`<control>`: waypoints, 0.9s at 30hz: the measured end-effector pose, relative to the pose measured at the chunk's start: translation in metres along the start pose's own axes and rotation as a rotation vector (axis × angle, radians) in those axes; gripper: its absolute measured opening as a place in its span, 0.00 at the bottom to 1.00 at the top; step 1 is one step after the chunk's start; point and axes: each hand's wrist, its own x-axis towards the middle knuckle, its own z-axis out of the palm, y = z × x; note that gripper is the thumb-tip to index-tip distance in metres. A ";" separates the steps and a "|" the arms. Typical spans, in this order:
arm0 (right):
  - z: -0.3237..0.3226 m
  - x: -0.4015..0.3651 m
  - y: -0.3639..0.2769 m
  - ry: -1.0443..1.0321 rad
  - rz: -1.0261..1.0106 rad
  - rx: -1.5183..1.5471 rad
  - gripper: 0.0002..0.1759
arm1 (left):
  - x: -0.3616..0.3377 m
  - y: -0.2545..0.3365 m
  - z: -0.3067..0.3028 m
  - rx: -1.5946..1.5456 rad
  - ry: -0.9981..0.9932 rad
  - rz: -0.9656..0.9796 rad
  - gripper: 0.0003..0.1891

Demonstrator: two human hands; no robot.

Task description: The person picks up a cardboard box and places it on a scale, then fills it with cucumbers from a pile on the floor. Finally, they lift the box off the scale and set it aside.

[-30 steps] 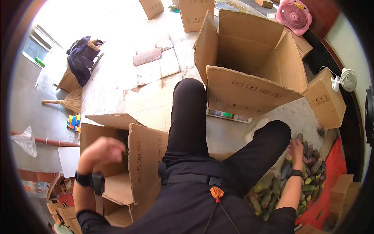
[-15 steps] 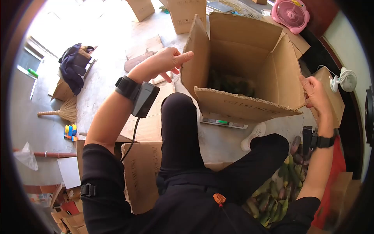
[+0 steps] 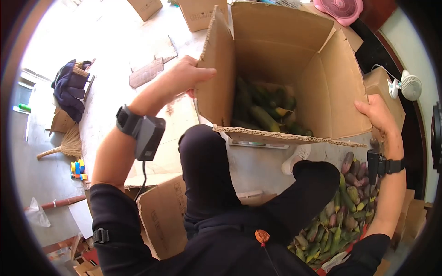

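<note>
A large open cardboard box (image 3: 276, 27) stands tilted in front of me, its flaps raised. Dark green cucumber-like vegetables (image 3: 264, 110) lie at its bottom. My left hand (image 3: 195, 76) grips the box's left flap, thumb on the inner side and the other fingers mostly hidden behind it. On the right, my right hand (image 3: 377, 112) holds the edge of the right flap, thumb inside. Under the box, part of a scale (image 3: 258, 144) shows.
A heap of green and purplish vegetables (image 3: 329, 230) lies at the lower right. Another cardboard box (image 3: 163, 216) is beside my left leg. A white fan (image 3: 410, 86) and pink fan (image 3: 340, 7) stand right. A broom (image 3: 69, 142) lies left.
My left hand has closed on the left flap. The box has tipped towards me, showing more of the vegetables inside. My view has shifted slightly.
</note>
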 end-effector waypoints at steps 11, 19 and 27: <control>0.008 0.049 -0.158 -0.040 -0.076 -0.035 0.12 | 0.025 -0.052 -0.102 -0.175 0.221 0.080 0.18; 0.081 0.049 -0.243 -0.043 -0.311 -0.114 0.13 | -0.083 -0.118 -0.187 -0.109 0.467 0.038 0.16; 0.254 0.029 -0.255 -0.036 -0.696 -0.075 0.19 | -0.219 -0.223 -0.213 0.011 0.733 0.007 0.14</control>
